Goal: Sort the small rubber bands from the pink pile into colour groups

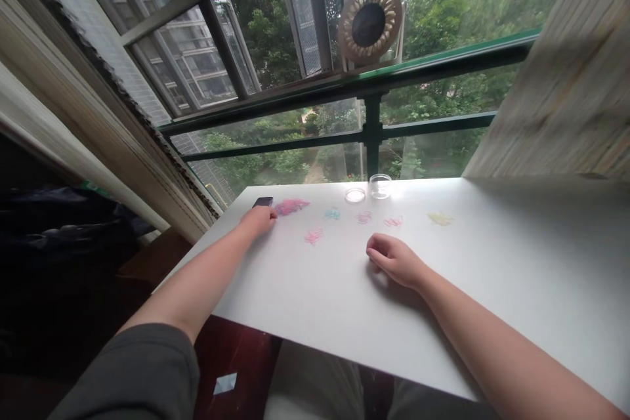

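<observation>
- Six piles of tiny coloured bands (292, 207), by clock from the wearer's seat: four pinkish, from between 11 and 12 round to 1 o'clock; one blue at 12; one yellow at 1. The single bands are too small to count.
- Two clear round containers (380, 188), one shallow and one taller, between 12 and 1 o'clock.
- One phone (263, 201), between 11 and 12.
- Two bare hands: left hand (260, 219) at 11, right hand (391, 258) at 1.
- One white tabletop (315, 289).
- One round fan (370, 22), between 12 and 1.
- One pale scrap (225, 383), at 10.
</observation>
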Available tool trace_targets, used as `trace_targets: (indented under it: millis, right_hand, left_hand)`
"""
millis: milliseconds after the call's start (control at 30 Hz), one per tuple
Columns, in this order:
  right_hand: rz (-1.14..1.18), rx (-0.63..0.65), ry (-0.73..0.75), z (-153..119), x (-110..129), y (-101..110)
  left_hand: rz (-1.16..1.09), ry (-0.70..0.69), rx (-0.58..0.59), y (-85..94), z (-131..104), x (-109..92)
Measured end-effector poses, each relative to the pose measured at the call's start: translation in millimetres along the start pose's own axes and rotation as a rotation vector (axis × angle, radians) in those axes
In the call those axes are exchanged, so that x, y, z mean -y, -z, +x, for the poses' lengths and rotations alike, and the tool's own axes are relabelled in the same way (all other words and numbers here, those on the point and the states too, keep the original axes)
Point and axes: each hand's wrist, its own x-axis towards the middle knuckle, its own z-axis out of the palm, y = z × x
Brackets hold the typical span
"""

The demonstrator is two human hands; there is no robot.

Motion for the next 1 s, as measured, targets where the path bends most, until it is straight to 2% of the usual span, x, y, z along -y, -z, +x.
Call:
trace_targets:
  millis: [200,700,1000]
  right_hand:
    - [0.007,-0.010,-0.001,0.7,-0.7,0.9]
    - [0.008,0.003,0.009,0.6,-0.8,1.2]
    - [0.037,0.013,-0.010,-0.4,0.8,1.9]
  left_hand:
    - [0.047,0.102,0.020,3.5,9.4,4.5]
    - [0.086,0.089,0.060,1.9,17.0,1.7]
    - [-0.007,0.090,-0.025,-8.6,5.8,1.7]
